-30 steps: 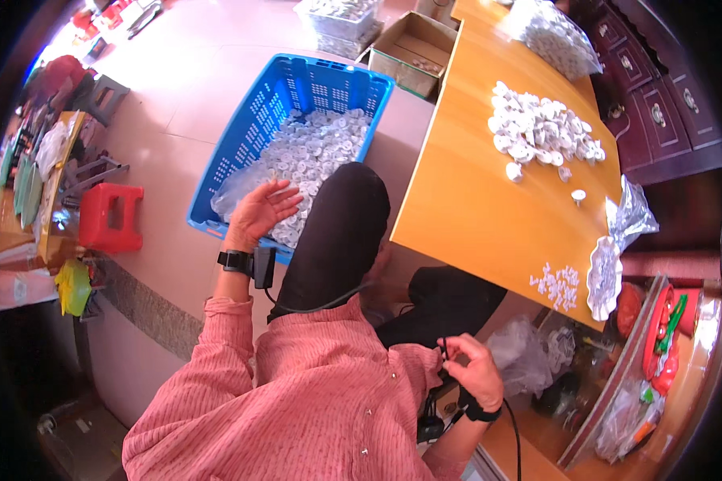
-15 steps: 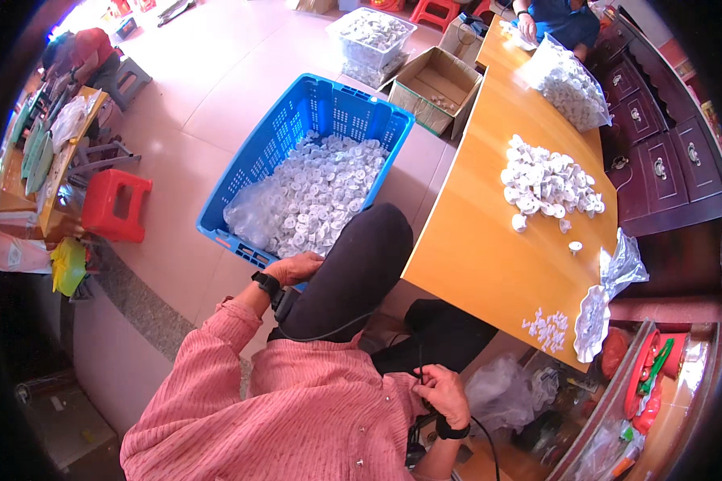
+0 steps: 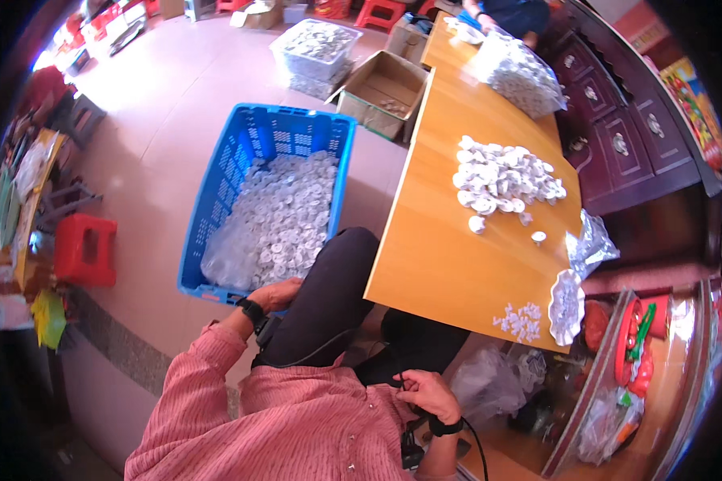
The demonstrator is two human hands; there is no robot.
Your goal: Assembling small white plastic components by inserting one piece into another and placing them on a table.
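My left hand point(image 3: 277, 295) lies beside my bent knee, at the near rim of a blue plastic crate point(image 3: 186, 264); its fingertips are hidden against the dark trouser leg. White round plastic pieces point(image 3: 293, 204) fill much of the crate, with a clear plastic bag point(image 3: 231, 255) at its near left. Close to my shirt hem, my right hand point(image 3: 429, 394) is closed in a pinch on a thin black cable point(image 3: 399, 365). Both wrists carry black bands. On the wooden table point(image 3: 425, 248) lie a heap of white round pieces point(image 3: 505, 178) and a small scatter of tiny white parts point(image 3: 520, 322).
A scalloped white dish point(image 3: 566, 309) of small parts stands at the table's right edge, by a clear bag point(image 3: 592, 244). Farther off are a stuffed bag point(image 3: 517, 76), a cardboard box point(image 3: 385, 92), a clear tub point(image 3: 317, 40) and another person's arm point(image 3: 477, 14). A red stool point(image 3: 86, 250) stands left.
The view has swung, so the table has slid left and the crate left and lower in the picture. Both hands keep about the same pose.
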